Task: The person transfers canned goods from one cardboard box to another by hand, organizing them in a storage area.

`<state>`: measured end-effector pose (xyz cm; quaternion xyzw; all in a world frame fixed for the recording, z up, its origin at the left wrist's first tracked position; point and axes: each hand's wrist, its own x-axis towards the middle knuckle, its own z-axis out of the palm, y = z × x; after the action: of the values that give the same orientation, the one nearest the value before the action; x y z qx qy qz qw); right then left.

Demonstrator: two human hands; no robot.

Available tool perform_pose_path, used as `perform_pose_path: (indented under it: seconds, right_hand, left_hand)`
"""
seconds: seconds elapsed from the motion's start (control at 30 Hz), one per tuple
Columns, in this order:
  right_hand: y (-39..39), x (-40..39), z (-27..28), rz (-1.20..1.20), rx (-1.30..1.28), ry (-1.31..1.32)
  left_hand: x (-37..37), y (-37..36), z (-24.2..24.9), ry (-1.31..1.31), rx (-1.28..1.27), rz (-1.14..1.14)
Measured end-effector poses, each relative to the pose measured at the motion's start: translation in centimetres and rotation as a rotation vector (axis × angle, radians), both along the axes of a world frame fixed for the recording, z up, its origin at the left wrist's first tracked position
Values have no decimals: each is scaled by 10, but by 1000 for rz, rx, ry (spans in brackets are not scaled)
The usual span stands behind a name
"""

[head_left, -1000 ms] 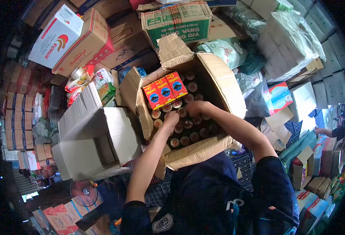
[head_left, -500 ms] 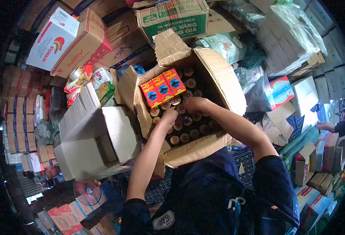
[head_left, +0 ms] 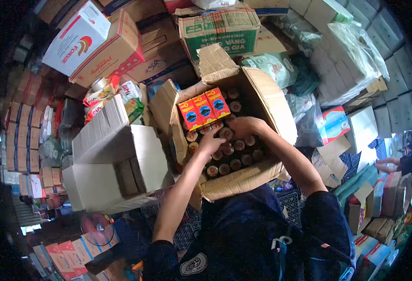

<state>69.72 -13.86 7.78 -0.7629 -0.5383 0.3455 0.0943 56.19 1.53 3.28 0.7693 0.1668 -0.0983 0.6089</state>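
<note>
Both hands are inside an open cardboard carton (head_left: pixel 241 183) that holds several rows of round-topped bottles or cans (head_left: pixel 235 164). My left hand (head_left: pixel 210 142) is among the tops near the middle, its fingers bent around one of them. To its right, my right hand (head_left: pixel 244 127) reaches down with curled fingers; its fingertips are hidden between the tops, and what they hold cannot be made out. Three small red and yellow boxes (head_left: pixel 203 110) lie side by side on the tops at the carton's upper left.
An open, empty-looking white carton (head_left: pixel 93 182) stands at the left, with snack packets (head_left: pixel 133 100) behind it. A green box (head_left: pixel 220 35) is beyond the main carton. Plastic-wrapped stacks (head_left: pixel 341 61) stand at upper right. Another person's hand (head_left: pixel 388 163) shows at far right.
The view has shifted, so the cartons sit slightly lower and further right. My left hand has gone from closed, knuckles up, to fingers more spread over a top. My right hand stays among the tops.
</note>
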Motion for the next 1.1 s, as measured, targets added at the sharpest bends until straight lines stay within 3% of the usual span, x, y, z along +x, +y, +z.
perform_pose_path:
  seconds: [0.03,0.1,0.2,0.27,0.37,0.43,0.6,0.63,0.77,0.83,0.87,0.97,1.1]
  right_hand:
    - [-4,-6,12,-78,-8,36]
    - [-4,-19,56,-215,-70,188]
    - [0,-38,109,-304,-19,272]
    - [9,-51,131,-172,156,190]
    - [32,-76,142,-184,319,273]
    - [55,-101,146,-170,431,158]
    - [135,-156,177,-216,557,519]
    - [150,-167,163,-215,587,367]
    - [220,-206,175,-106,464,369]
    - [254,-223,154,-8,472,372]
    - [275,-227,151,167,569,296]
    - [329,-248,73,266,267,267]
    - [402,-272,50,268,-181,196]
  left_hand:
    - [-3,-1,15,-6,-5,8]
    - [-11,-3,89,192,-414,75]
    - [-34,18,105,5,-384,47]
    - [-47,33,125,-74,-414,62]
    - [-74,64,154,-171,-430,62]
    - [-91,94,166,-174,-393,114]
    - [-149,179,189,-157,-317,235]
    - [-160,196,191,-167,-321,244]
    - [-200,269,178,-114,-222,206]
    - [-215,302,157,-100,-183,206]
    - [-224,319,145,-61,-223,182]
    - [-246,367,100,117,-239,137]
    - [-260,431,6,306,-119,-94]
